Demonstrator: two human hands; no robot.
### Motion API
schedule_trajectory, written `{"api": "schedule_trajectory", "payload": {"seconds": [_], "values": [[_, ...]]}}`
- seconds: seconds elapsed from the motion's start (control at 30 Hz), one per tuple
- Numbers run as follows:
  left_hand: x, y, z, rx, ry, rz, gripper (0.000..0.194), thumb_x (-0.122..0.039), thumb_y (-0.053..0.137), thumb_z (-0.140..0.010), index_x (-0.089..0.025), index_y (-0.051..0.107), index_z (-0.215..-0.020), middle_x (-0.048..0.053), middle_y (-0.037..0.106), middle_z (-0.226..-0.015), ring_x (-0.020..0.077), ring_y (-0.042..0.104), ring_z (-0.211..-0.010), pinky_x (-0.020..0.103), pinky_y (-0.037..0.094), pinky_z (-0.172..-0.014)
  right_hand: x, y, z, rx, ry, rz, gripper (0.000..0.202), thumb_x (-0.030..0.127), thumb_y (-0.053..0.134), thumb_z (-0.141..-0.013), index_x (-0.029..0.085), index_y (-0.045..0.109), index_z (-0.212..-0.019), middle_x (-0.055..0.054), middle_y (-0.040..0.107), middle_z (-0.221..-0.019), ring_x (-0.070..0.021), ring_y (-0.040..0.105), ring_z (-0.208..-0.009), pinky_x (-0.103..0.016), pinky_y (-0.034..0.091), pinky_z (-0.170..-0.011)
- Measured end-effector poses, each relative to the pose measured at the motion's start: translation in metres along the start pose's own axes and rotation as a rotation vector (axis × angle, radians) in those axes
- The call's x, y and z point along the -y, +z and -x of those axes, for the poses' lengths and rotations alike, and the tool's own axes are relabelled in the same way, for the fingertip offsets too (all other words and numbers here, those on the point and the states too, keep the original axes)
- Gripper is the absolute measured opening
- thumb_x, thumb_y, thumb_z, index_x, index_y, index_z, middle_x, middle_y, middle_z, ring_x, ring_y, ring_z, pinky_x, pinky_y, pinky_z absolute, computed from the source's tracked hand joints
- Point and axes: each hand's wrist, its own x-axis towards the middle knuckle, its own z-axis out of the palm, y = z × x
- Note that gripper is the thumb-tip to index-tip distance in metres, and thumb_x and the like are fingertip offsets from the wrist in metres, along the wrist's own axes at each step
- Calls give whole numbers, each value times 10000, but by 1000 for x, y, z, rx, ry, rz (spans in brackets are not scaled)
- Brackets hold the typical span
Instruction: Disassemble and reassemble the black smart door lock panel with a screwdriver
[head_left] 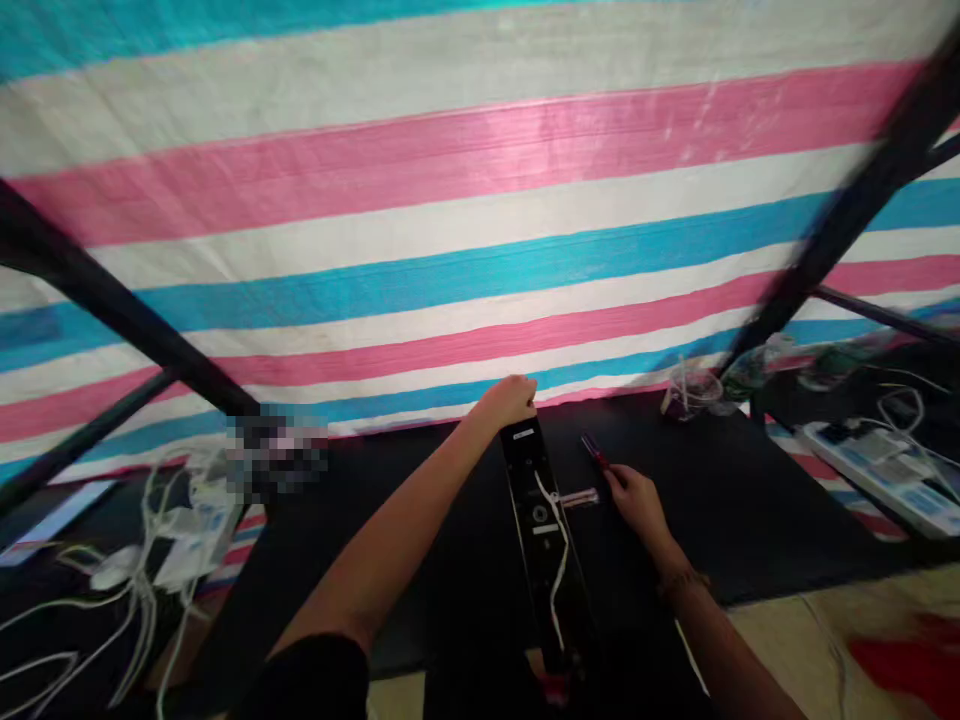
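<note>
A long, narrow black device (535,545) lies with its near end close to my body. A white cable (562,560) runs along its upper face, beside round fittings and small labels. My left hand (511,402) is closed at the far end of the device, fingers curled over its edge and partly hidden. To the right, my right hand (632,492) is closed on a slim tool with a red and dark handle (594,452); its exact kind is unclear. Between the device and this hand, a small clear packet (579,498) rests on the black table (450,560).
White cables and plugs (180,530) crowd the left side. At the back right sit a coiled cable (694,390) and a clear container (742,380). A white box or tray (885,480) lies further right. Dark frame posts (825,220) stand before a striped sheet (480,220).
</note>
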Motion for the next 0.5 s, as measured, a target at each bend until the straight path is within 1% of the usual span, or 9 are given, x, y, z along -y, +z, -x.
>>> {"api": "schedule_trajectory", "payload": {"seconds": [0.2,0.5], "values": [[-1,-2,6,0,3,-1,179,-165,582,-819,-121,720,-923,137,710,-918,248,687,-906,310,530,-777,-1,1,1,-2,4,5,411,409,464,-908,142,746,-1042,-150,770,-1031,-297,725,-922,-379,524,-836],[-4,-11,7,40,-16,9,174,-125,587,-800,-118,736,-888,130,712,-907,231,690,-886,297,533,-777,2,-1,1,-16,12,2,400,410,485,-905,147,753,-1043,-147,772,-1023,-288,728,-905,-372,534,-836]]}}
